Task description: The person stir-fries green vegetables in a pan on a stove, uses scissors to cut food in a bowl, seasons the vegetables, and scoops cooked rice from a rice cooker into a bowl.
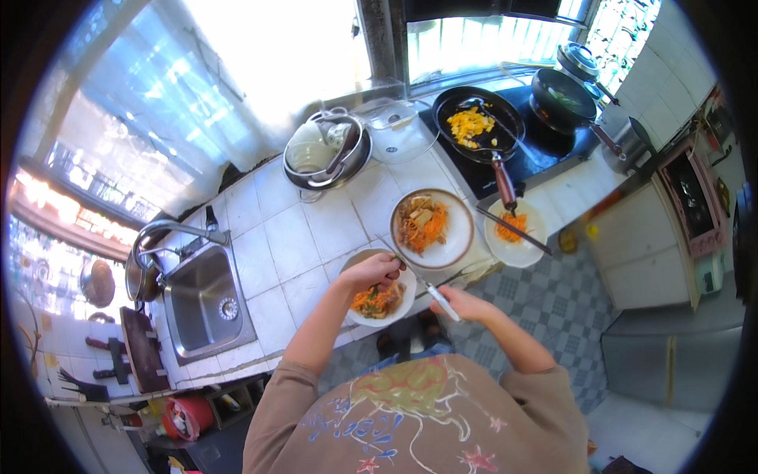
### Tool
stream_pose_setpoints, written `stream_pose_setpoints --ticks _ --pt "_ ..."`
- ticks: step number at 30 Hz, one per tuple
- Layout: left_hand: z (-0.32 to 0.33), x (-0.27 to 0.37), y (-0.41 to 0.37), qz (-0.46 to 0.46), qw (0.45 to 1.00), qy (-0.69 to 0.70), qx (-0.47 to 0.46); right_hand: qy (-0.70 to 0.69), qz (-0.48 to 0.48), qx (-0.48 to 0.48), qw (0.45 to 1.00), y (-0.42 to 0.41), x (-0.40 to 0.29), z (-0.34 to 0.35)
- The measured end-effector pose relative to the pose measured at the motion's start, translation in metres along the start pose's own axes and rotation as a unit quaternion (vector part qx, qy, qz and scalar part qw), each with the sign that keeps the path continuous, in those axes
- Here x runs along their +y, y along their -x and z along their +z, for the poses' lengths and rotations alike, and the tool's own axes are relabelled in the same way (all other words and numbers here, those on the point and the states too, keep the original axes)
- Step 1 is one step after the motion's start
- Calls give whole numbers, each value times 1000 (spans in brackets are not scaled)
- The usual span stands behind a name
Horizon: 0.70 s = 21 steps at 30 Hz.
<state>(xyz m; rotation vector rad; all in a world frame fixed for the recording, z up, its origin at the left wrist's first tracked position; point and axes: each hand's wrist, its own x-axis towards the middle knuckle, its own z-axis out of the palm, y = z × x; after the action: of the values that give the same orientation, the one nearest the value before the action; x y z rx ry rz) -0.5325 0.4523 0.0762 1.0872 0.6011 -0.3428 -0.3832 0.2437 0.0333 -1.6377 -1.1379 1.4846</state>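
Note:
In my right hand (465, 305) is the white handle of a thin-bladed knife (441, 301), its blade slanting up and left past my other hand. My left hand (374, 271) pinches a small piece of green herb or vegetable (399, 258) close to the blade. Below that hand sits a white bowl (406, 307) holding shredded carrot, browned pieces and green bits (376, 301); the hand hides part of it. Just beyond, a brown-rimmed plate (455, 249) carries shredded carrot (431, 231) and browned food pieces. To its right, chopsticks (524, 234) lie across a pale plate (512, 256) with shredded carrot.
A frying pan (456, 151) with yellow scrambled egg stands on the black cooktop (474, 178), its handle reaching over the pale plate. Behind it is a wok (562, 101). A pot of dishes (311, 148) and a clear lidded container (394, 133) stand at the back. The sink (204, 302) is left.

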Motion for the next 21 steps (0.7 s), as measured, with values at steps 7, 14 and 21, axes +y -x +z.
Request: stream_pose_setpoints --ticks 7,14,21 --pt "-16 39 -49 14 995 -90 45 -71 28 77 994 -18 -7 -25" --pt "-21 64 -89 -50 982 -180 19 -48 19 116 992 -46 20 -45" --pt "-32 67 -111 -79 991 -86 58 -187 104 77 974 -49 11 -56"
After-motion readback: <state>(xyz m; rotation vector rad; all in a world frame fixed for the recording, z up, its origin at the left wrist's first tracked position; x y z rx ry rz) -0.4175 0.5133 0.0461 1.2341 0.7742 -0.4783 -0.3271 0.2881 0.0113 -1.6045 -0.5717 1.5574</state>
